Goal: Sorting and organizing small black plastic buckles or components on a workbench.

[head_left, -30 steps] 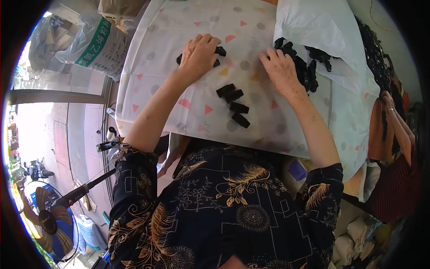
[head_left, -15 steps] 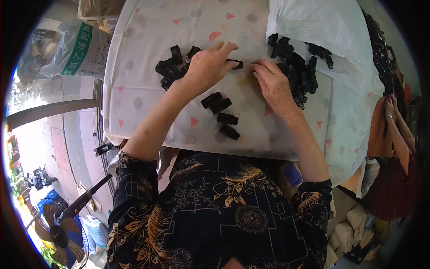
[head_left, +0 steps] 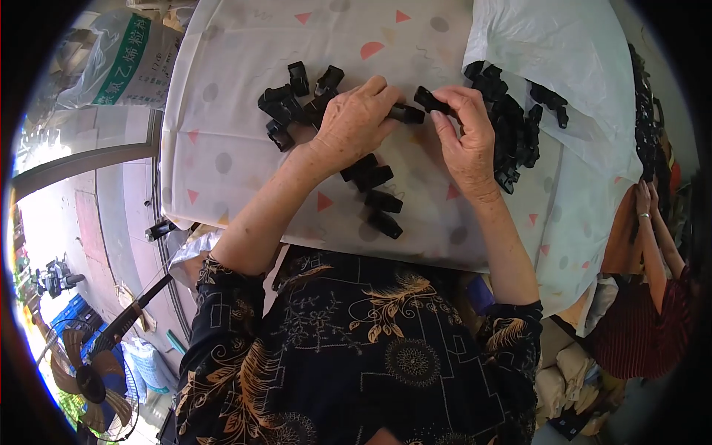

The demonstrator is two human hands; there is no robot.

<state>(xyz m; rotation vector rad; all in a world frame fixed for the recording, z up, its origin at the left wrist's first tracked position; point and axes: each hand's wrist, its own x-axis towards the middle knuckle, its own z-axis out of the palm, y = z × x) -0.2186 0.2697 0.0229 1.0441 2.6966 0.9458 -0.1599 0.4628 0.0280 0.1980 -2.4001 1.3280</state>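
My left hand (head_left: 360,115) is closed around a short black plastic piece (head_left: 407,113) that juts out past its fingertips. Just to the right, my right hand (head_left: 467,133) pinches another black plastic piece (head_left: 430,101) between thumb and fingers. A small gap separates the two pieces, and their exact kind is not clear. Beyond my left wrist lies a loose group of similar black pieces (head_left: 280,104), partly hidden by that hand. Several more form a slanting row (head_left: 373,178) nearer to me. To the right of my right hand is a larger heap (head_left: 514,130).
A pale patterned cloth (head_left: 245,189) covers the table. A white plastic bag (head_left: 552,52) lies at the far right behind the heap. At the right edge another person's arms (head_left: 653,222) show. A fan (head_left: 90,382) stands at lower left, below a printed sack (head_left: 122,59).
My right hand has turned, and a black piece now shows plainly in its pinch. More of the piece in my left hand is visible. The whole view has shifted slightly.
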